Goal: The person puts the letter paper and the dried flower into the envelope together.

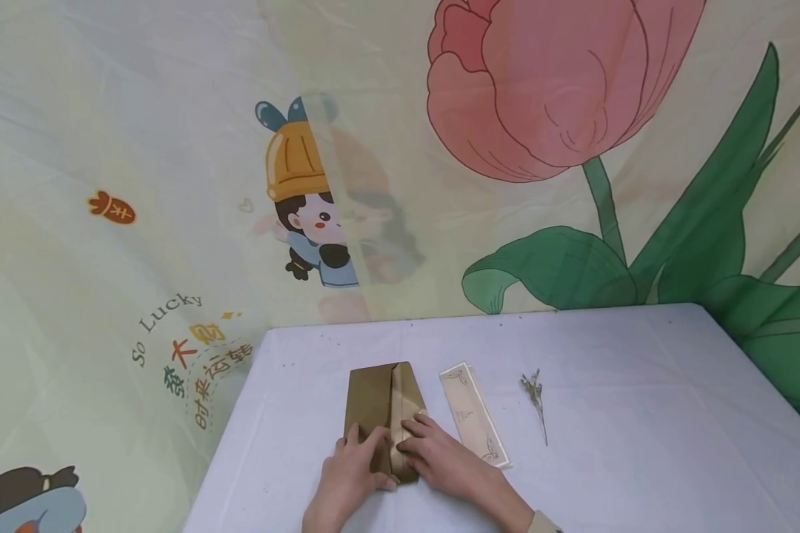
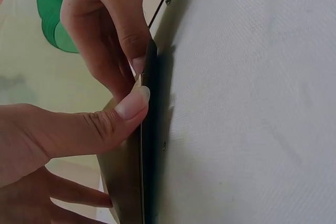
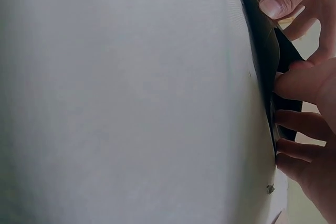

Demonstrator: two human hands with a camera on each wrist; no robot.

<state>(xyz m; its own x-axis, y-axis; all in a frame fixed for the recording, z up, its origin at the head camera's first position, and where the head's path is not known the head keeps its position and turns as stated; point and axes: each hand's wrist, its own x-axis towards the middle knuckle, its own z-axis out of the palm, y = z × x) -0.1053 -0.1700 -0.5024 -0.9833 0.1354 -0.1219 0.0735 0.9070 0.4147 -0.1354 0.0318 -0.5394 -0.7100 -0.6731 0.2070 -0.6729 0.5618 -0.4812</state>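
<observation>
An olive-brown paper envelope (image 1: 370,400) lies lengthwise on the white table, its lighter flap (image 1: 407,389) along the right side. My left hand (image 1: 350,470) holds the envelope at its near left part. In the left wrist view, the left thumb (image 2: 123,111) rests over the near edge, with other fingers farther back. On the flap lie the fingers of my right hand (image 1: 447,459), pressing it close to the left fingertips. The right wrist view shows these right fingers (image 3: 302,124) extended along the envelope's side, where a dark gap (image 3: 287,51) shows under the paper.
To the right of the envelope lies a long cream card (image 1: 470,414) with corner ornaments and handwriting, partly behind the right hand. Farther right is a small dried flower sprig (image 1: 535,403). Small specks dot the white tablecloth (image 1: 627,414). A printed cloth backdrop (image 1: 387,66) hangs behind.
</observation>
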